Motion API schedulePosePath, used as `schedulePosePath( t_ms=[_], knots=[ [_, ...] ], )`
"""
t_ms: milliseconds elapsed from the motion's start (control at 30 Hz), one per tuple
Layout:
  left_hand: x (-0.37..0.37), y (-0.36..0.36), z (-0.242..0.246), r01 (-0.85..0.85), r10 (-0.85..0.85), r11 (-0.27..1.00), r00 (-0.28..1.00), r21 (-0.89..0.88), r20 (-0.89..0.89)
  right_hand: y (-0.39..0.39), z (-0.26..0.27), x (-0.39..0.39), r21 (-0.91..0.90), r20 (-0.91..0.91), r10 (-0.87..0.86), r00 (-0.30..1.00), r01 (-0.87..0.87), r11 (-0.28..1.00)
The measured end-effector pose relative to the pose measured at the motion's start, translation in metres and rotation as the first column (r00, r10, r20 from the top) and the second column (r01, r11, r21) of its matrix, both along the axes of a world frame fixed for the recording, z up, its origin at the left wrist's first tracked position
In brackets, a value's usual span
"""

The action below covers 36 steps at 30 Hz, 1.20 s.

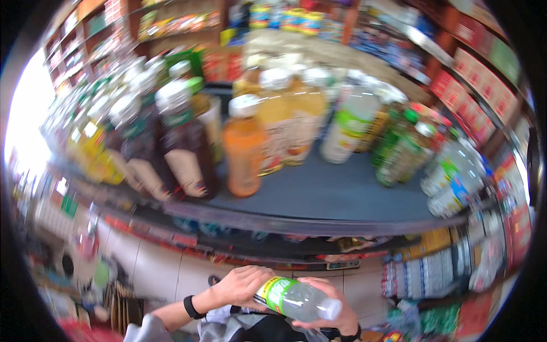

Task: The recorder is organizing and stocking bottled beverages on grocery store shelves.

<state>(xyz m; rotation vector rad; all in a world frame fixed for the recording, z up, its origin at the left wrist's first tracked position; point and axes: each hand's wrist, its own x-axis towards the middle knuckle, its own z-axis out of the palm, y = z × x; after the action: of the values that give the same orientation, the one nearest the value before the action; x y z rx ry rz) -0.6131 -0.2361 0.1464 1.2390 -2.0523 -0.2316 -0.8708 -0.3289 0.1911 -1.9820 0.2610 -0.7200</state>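
Low in the picture, close to my body, a clear plastic drink bottle [297, 299] with a green and yellow label lies tilted across both hands. My left hand [245, 287] grips its base end, a dark band around that wrist. Around the neck end, by the white cap [330, 308], curl the fingers of my right hand [337, 299]. A similar bottle [348, 128] with a green label stands on the dark shelf top [324, 192] beyond. Left of it are an orange drink bottle [243, 147] and large dark drink bottles [186, 145].
Green bottles [397, 149] and water-like clear bottles [457, 175] stand at the shelf's right. A clear ledge strip [307, 225] runs along its front edge. Bundled bottle packs [423, 275] sit low right, and cardboard [122, 308] low left. Stocked wall shelves [179, 25] rise behind.
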Motion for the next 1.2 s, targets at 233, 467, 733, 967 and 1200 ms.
schedulePosePath(
  t_ms=[233, 467, 733, 967, 1200],
  knots=[
    [0.041, 0.125, -0.114, -0.396, 0.466, 0.835, 0.878, 0.382, -0.107, 0.03, -0.093, 0.124, 0.296, -0.346, 0.293, 0.891, -0.193, 0.936],
    [0.092, 0.162, -0.168, -0.622, 0.758, 0.652, 0.526, 0.434, -0.385, 0.066, -0.083, 0.274, -0.303, -0.313, 0.369, 0.875, -0.46, 0.835],
    [0.235, 0.182, -0.174, -0.76, 0.767, 0.603, 0.468, 0.243, -0.439, 0.126, -0.101, 0.399, -0.334, -0.334, 0.218, 0.917, -0.331, 0.882],
    [0.336, 0.147, -0.203, -0.77, 0.712, 0.629, 0.511, 0.112, -0.482, 0.133, -0.126, 0.466, -0.113, -0.438, 0.02, 0.899, -0.077, 0.991],
    [0.359, 0.112, -0.225, -0.703, 0.665, 0.674, 0.443, 0.227, -0.601, 0.131, -0.145, 0.489, -0.049, -0.404, -0.148, 0.902, 0.141, 0.989]
  ],
)
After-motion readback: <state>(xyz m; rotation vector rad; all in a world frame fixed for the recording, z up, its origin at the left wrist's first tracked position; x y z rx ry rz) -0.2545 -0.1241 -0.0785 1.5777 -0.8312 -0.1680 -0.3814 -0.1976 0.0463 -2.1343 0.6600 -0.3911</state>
